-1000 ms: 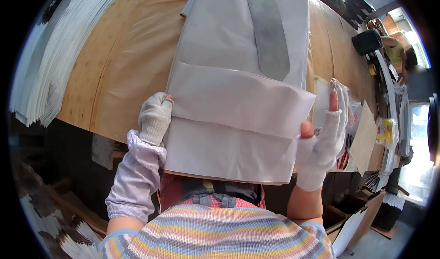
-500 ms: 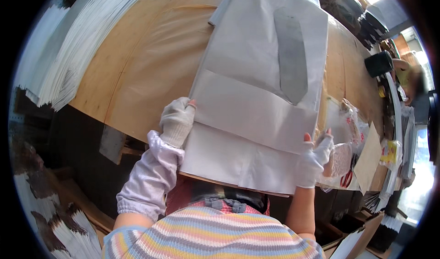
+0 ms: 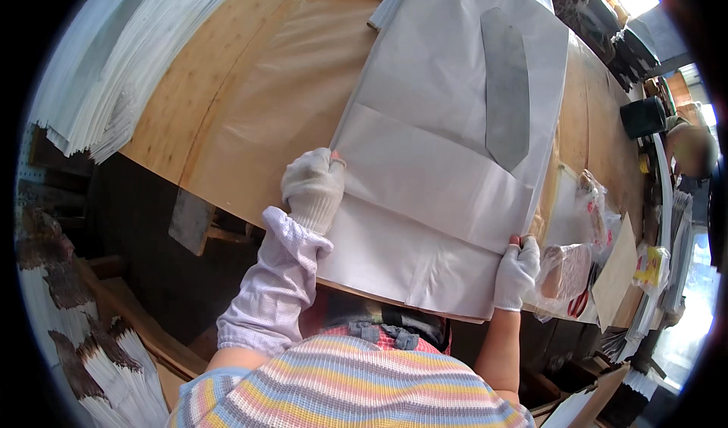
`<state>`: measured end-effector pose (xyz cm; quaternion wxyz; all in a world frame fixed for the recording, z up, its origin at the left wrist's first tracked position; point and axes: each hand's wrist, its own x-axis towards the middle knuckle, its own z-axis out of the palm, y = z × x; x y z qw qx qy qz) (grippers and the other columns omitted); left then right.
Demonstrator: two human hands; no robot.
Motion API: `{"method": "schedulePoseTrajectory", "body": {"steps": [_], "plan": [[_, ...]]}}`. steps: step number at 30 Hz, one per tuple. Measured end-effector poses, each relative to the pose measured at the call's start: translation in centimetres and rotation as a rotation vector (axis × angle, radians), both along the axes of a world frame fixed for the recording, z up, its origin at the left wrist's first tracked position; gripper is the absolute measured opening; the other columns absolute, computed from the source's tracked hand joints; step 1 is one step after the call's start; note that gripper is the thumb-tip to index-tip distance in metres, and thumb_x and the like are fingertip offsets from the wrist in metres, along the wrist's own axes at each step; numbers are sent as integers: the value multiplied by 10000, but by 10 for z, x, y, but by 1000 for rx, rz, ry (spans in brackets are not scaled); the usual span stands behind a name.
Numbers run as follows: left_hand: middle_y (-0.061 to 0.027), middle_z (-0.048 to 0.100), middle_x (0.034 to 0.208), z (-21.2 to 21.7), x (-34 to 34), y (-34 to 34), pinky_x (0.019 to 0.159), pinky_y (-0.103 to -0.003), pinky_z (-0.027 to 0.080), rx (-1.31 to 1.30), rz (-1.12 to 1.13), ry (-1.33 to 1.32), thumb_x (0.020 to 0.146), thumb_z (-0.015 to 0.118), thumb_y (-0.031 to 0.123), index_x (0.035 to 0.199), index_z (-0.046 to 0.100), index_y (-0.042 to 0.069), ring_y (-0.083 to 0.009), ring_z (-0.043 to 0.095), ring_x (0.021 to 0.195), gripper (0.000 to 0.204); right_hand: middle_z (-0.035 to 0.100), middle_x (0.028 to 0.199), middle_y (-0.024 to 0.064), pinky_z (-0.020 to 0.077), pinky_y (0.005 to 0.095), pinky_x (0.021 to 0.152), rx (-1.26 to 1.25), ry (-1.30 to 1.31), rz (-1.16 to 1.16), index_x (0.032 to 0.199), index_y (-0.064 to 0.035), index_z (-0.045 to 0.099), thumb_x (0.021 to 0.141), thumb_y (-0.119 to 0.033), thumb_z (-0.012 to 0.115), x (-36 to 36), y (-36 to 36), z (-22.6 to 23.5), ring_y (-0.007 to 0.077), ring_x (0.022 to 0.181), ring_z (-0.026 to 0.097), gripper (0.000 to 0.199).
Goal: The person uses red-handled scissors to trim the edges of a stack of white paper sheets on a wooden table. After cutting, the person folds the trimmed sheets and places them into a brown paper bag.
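Note:
A large white paper sheet lies on a stack of similar paper in front of me, with a folded band running across its lower part. My left hand, in a white fingerless glove, is closed on the sheet's left edge at the fold. On the opposite edge, a little lower, my right hand pinches the paper between thumb and fingers, gloved the same way. A flat grey strip with pointed ends rests on the upper right of the paper.
Brown paper covers the wooden table at left, beside a pile of white folded paper. At right are a plastic-wrapped packet, red-handled scissors and a board. Another person is at far right.
My right hand has closed on the paper's right edge; its thumb and fingers were apart before. My left hand keeps hold of the left edge. The whole view has shifted slightly.

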<state>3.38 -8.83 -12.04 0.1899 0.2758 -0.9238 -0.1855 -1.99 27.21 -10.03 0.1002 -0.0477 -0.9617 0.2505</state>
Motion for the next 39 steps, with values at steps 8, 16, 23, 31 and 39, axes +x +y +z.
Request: {"method": "schedulePoseTrajectory", "body": {"steps": [8,16,23,31,39], "plan": [[-160,697,852,2,-4,4,766,-521,524,16,63,-70,942,606,316,856,668,92,-406,668,831,249,634,1092,168,517,413,863,147,241,132,1059,-16,618,820,-36,661,2,-10,8,358,1012,623,243],[-193,692,1152,58,-26,-16,984,-516,473,12,-68,-691,888,625,377,1111,689,106,-369,635,1128,356,429,1495,193,260,543,1206,357,181,747,1392,-41,528,786,-342,738,-29,-58,6,375,1425,357,708],[-145,373,1554,23,-52,14,1234,-554,138,-475,-1249,98,782,712,512,1463,416,77,-325,270,1490,861,574,1302,146,303,474,1192,266,-70,865,1279,-55,582,760,-394,738,-51,-124,47,339,1321,468,640],[-217,376,1526,14,-15,-18,1190,-566,270,-307,-963,-103,692,810,417,1475,405,28,-450,313,1441,963,316,1565,245,241,586,1185,398,-8,660,1421,-13,485,783,-434,729,-33,-15,-1,478,1461,257,802],[-242,359,1547,36,-23,-9,1196,-581,217,-381,-908,-89,709,770,502,1487,364,-23,-463,281,1463,1023,355,1551,264,252,600,1172,132,143,606,1471,8,429,785,-404,752,-35,18,-11,512,1440,288,862]]}}
